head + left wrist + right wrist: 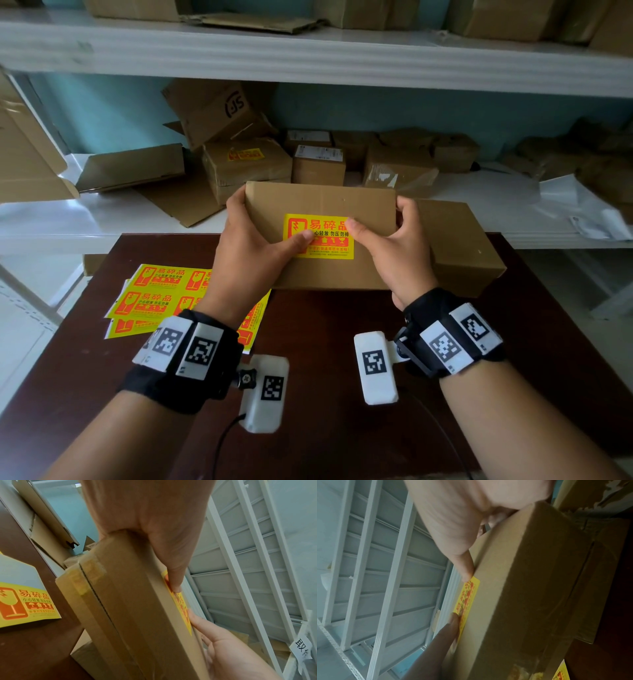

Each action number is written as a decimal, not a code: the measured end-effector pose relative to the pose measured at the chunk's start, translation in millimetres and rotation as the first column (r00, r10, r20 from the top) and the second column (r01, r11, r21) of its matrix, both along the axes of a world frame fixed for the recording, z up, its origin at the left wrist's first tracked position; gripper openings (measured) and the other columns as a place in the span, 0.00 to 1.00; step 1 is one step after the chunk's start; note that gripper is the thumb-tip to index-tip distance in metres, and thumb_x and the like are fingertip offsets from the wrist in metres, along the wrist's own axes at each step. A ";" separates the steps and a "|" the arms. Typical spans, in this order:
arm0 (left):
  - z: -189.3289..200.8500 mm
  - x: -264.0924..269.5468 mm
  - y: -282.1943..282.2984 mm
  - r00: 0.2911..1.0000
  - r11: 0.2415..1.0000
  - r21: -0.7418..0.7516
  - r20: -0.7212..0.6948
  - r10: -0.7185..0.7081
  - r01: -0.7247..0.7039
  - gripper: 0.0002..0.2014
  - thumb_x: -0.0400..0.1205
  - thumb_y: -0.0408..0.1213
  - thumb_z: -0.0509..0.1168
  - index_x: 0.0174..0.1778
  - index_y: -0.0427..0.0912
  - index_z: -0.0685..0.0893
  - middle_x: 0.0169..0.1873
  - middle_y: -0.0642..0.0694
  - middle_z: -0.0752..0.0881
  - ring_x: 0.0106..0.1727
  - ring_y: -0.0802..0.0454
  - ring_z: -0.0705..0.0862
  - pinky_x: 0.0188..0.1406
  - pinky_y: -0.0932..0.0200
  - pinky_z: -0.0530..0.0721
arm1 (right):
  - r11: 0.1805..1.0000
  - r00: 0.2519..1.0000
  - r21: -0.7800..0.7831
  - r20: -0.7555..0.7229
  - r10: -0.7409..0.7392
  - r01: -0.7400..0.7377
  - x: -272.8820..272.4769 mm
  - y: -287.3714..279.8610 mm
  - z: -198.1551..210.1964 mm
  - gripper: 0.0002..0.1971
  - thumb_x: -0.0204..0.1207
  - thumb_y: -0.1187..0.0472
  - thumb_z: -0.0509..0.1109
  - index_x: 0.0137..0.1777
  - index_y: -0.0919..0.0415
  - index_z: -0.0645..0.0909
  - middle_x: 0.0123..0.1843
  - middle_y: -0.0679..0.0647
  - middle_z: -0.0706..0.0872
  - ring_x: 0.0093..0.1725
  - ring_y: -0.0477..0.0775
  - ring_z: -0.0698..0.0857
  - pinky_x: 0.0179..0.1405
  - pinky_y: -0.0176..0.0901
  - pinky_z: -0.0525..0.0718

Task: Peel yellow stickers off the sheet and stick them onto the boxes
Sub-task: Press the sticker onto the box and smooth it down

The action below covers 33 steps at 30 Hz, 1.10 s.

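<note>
Holding a flat cardboard box (322, 202) in both hands, I have it tilted up above the brown table (325, 325), its broad face turned toward me. Item one: my left hand (253, 246) grips the box's left end, fingers wrapped over the far edge, thumb (301, 240) pressed flat on the left part of the yellow sticker (329, 248). Item two: my right hand (394, 246) grips the right end the same way, fingers curled over the top corner, thumb (356, 228) pressing the sticker's upper right edge. Item three: the sticker itself lies on the box's facing side, roughly centred, red printing on yellow; the left wrist view shows it edge-on (180, 601) under my left thumb, and the right wrist view shows it likewise (467, 597) between the two thumbs. Item four: a second cardboard box (459, 246) lies flat on the table just behind and right of the held one. Item five: the sticker sheets (154, 294) lie in a loose stack at the table's left, partly hidden by my left wrist. Item six: a white shelf (102, 219) behind the table carries more boxes, one (246, 168) already bearing a yellow sticker.
</note>
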State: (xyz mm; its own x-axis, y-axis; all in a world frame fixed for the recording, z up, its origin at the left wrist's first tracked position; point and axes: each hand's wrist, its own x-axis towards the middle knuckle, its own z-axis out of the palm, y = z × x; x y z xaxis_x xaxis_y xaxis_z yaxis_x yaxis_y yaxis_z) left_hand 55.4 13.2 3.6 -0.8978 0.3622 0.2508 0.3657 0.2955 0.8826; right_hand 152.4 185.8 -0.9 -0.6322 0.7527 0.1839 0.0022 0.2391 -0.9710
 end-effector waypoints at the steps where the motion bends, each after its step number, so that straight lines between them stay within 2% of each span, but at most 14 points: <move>1: 0.0 0.4 -0.1 1.000 1.000 -0.001 -0.001 0.001 -0.001 0.50 0.69 0.56 0.80 0.82 0.54 0.58 0.65 0.57 0.74 0.67 0.54 0.78 0.64 0.49 0.85 | 1.000 1.000 -0.009 -0.002 -0.001 0.001 0.2 0.4 0.1 0.29 0.69 0.55 0.85 0.67 0.51 0.75 0.57 0.45 0.88 0.54 0.41 0.89 0.58 0.49 0.90; 6: -0.5 0.3 -0.2 1.000 1.000 -0.019 -0.001 0.007 -0.007 0.51 0.67 0.58 0.81 0.81 0.54 0.58 0.71 0.52 0.76 0.69 0.52 0.78 0.66 0.45 0.84 | 1.000 1.000 -0.026 0.002 -0.006 0.006 0.9 -1.0 -0.3 0.27 0.73 0.55 0.82 0.68 0.52 0.75 0.57 0.45 0.88 0.54 0.42 0.89 0.58 0.50 0.90; 9: 1.6 1.5 -0.2 0.999 0.996 -0.091 -0.026 0.018 -0.021 0.55 0.63 0.65 0.79 0.81 0.54 0.56 0.75 0.48 0.75 0.72 0.49 0.78 0.67 0.41 0.83 | 1.000 1.000 0.007 0.009 -0.024 0.024 0.6 -4.7 0.4 0.24 0.78 0.53 0.77 0.71 0.53 0.73 0.57 0.45 0.87 0.54 0.41 0.88 0.58 0.49 0.90; 11: 3.4 3.1 -0.6 0.998 0.992 -0.114 -0.042 0.047 -0.052 0.57 0.60 0.72 0.76 0.81 0.55 0.56 0.76 0.47 0.75 0.73 0.46 0.78 0.68 0.39 0.82 | 0.996 0.999 0.083 0.026 -0.024 0.022 0.0 -9.7 -0.1 0.29 0.78 0.50 0.76 0.75 0.53 0.69 0.59 0.43 0.84 0.55 0.39 0.86 0.57 0.41 0.87; 13: 5.4 3.7 -2.1 0.992 0.985 -0.123 -0.064 0.109 -0.117 0.57 0.61 0.74 0.74 0.80 0.52 0.58 0.75 0.46 0.77 0.71 0.44 0.79 0.67 0.40 0.82 | 0.991 0.999 0.136 0.042 -0.014 0.008 -0.8 -16.3 -1.5 0.35 0.76 0.46 0.77 0.77 0.53 0.65 0.63 0.45 0.83 0.59 0.40 0.84 0.57 0.38 0.84; 18: 7.5 -1.7 -5.3 0.976 0.971 -0.122 -0.101 0.192 -0.204 0.46 0.69 0.68 0.73 0.77 0.47 0.66 0.67 0.43 0.83 0.65 0.42 0.83 0.55 0.52 0.79 | 0.988 0.998 0.152 0.068 0.009 -0.019 -2.9 -22.3 -3.7 0.41 0.69 0.43 0.82 0.77 0.53 0.65 0.66 0.45 0.83 0.61 0.42 0.85 0.60 0.41 0.85; 20: 5.8 -3.9 -5.6 0.977 0.975 -0.100 -0.099 0.188 -0.197 0.41 0.72 0.65 0.72 0.76 0.47 0.68 0.65 0.44 0.84 0.64 0.42 0.83 0.55 0.52 0.80 | 0.988 0.997 0.155 0.076 0.009 -0.021 -3.6 -20.4 -4.5 0.42 0.69 0.43 0.82 0.77 0.53 0.65 0.66 0.46 0.82 0.60 0.41 0.85 0.58 0.37 0.85; 22: 3.5 -5.3 -5.5 0.979 0.979 -0.083 -0.093 0.179 -0.187 0.38 0.75 0.63 0.71 0.76 0.47 0.69 0.65 0.43 0.85 0.64 0.43 0.84 0.58 0.50 0.82 | 0.989 0.996 0.149 0.091 0.008 -0.021 -3.5 -19.2 -4.5 0.42 0.69 0.44 0.83 0.78 0.53 0.65 0.66 0.45 0.82 0.59 0.37 0.84 0.53 0.29 0.82; 23: 2.4 -5.6 -5.2 0.980 0.979 -0.079 -0.092 0.179 -0.186 0.36 0.76 0.62 0.71 0.75 0.47 0.70 0.65 0.43 0.85 0.64 0.42 0.83 0.59 0.48 0.83 | 0.989 0.995 0.146 0.097 0.005 -0.019 -3.1 -18.9 -4.3 0.43 0.68 0.44 0.83 0.78 0.53 0.65 0.66 0.45 0.82 0.58 0.37 0.83 0.53 0.28 0.81; 26: -0.6 -5.6 -4.2 0.977 0.978 -0.078 -0.105 0.186 -0.195 0.30 0.81 0.58 0.68 0.74 0.47 0.71 0.62 0.41 0.86 0.63 0.40 0.84 0.61 0.42 0.83 | 0.990 0.994 0.143 0.108 -0.008 -0.008 -2.4 -16.8 -5.1 0.49 0.66 0.41 0.83 0.82 0.55 0.62 0.70 0.46 0.81 0.65 0.43 0.82 0.60 0.33 0.80; 29: 0.2 -3.5 -3.3 0.973 0.976 -0.084 -0.136 0.188 -0.200 0.24 0.85 0.55 0.63 0.73 0.46 0.74 0.58 0.41 0.87 0.61 0.38 0.85 0.58 0.44 0.83 | 0.987 0.986 0.161 0.166 -0.018 -0.009 -1.0 -15.8 -3.3 0.57 0.66 0.37 0.82 0.87 0.55 0.53 0.82 0.51 0.70 0.80 0.51 0.71 0.67 0.36 0.68; 31: 1.7 -4.3 -4.6 0.976 0.985 -0.055 -0.157 0.154 -0.164 0.22 0.86 0.54 0.62 0.73 0.48 0.75 0.60 0.44 0.87 0.61 0.42 0.85 0.58 0.45 0.84 | 0.985 0.983 0.169 0.182 -0.040 0.009 0.3 -12.3 -2.4 0.59 0.65 0.36 0.81 0.88 0.55 0.51 0.86 0.53 0.66 0.83 0.53 0.67 0.68 0.39 0.65; 33: 4.6 -8.4 -7.8 0.987 0.996 -0.007 -0.137 0.086 -0.088 0.21 0.86 0.53 0.62 0.75 0.53 0.76 0.65 0.51 0.86 0.62 0.51 0.86 0.55 0.51 0.85 | 0.989 0.986 0.147 0.157 -0.052 0.029 -0.4 -5.6 -3.3 0.58 0.63 0.34 0.82 0.87 0.54 0.53 0.82 0.52 0.71 0.80 0.54 0.72 0.73 0.44 0.71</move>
State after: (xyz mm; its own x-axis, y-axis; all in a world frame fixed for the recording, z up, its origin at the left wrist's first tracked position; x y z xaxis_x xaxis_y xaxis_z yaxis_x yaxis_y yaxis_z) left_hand 47.0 5.4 8.2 -0.8837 0.2881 0.3688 0.4548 0.3430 0.8219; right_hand 152.0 180.2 -4.2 -0.6319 0.7512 0.1910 0.1673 0.3728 -0.9127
